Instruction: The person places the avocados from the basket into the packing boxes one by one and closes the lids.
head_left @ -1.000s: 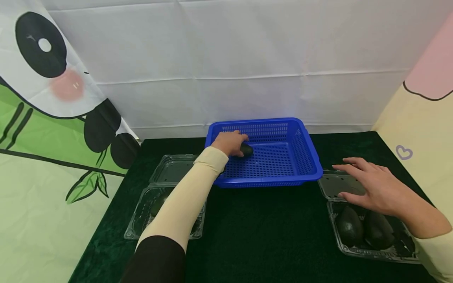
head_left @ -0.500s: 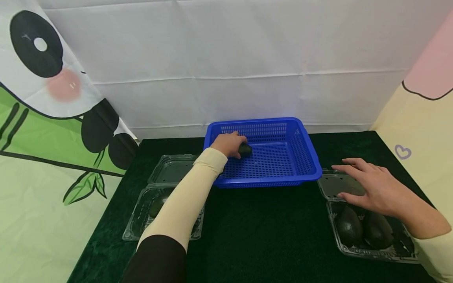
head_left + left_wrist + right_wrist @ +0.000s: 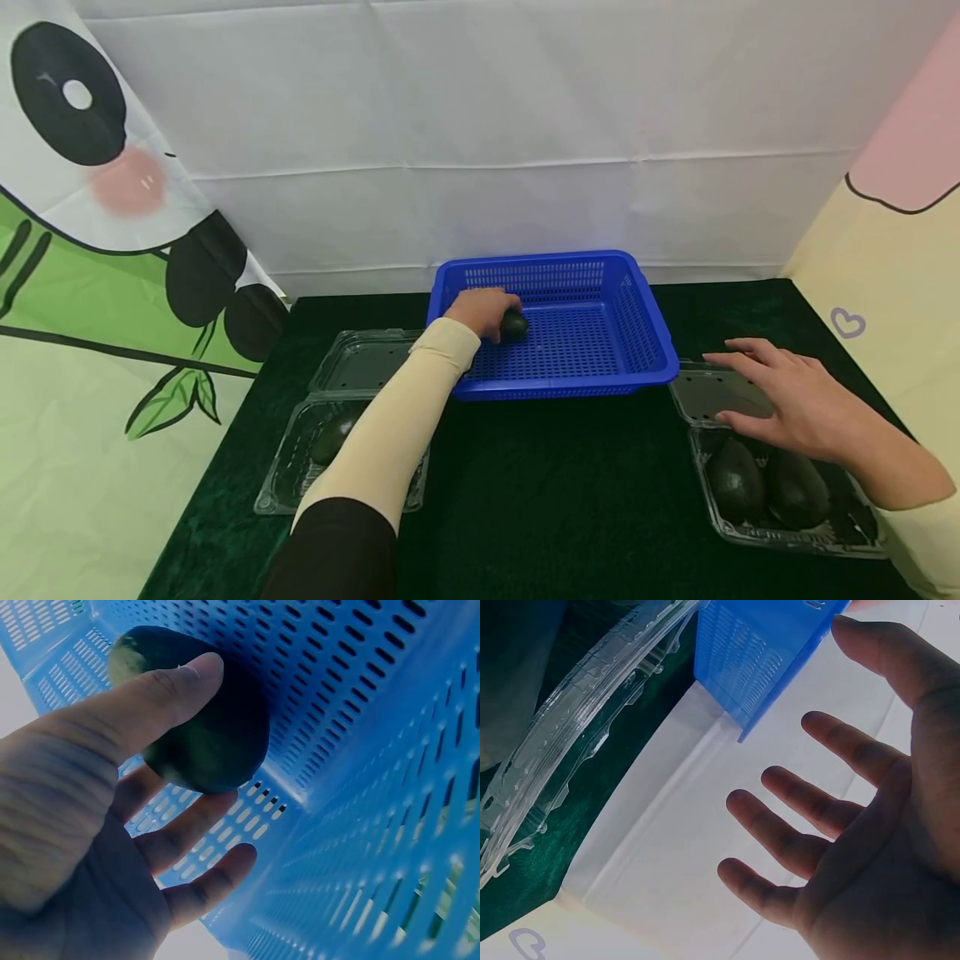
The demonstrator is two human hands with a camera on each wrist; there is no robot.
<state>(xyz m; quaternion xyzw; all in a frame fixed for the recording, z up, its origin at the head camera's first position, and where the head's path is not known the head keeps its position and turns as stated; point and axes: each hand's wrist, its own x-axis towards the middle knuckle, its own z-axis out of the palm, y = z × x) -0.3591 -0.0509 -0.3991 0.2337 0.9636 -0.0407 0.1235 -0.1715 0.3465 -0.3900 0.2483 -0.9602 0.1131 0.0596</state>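
Grips avocado [image 3: 206,742] in left hand [image 3: 478,312], clamped between thumb and fingers, inside left end of blue basket [image 3: 555,386]. Holds right hand [image 3: 802,404] in the air, thumb and fingers spread apart, over right box [image 3: 806,545] and its open lid [image 3: 701,396]. Includes two avocados [image 3: 735,481] side by side in right box; one more avocado [image 3: 330,440] in left box [image 3: 272,505], partly behind cream sleeve [image 3: 390,425]. Also includes green tabletop [image 3: 555,500] beneath, white cloth [image 3: 487,100] behind

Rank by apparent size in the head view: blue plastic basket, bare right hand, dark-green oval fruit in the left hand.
1. Blue plastic basket
2. Bare right hand
3. Dark-green oval fruit, partly hidden by the left hand
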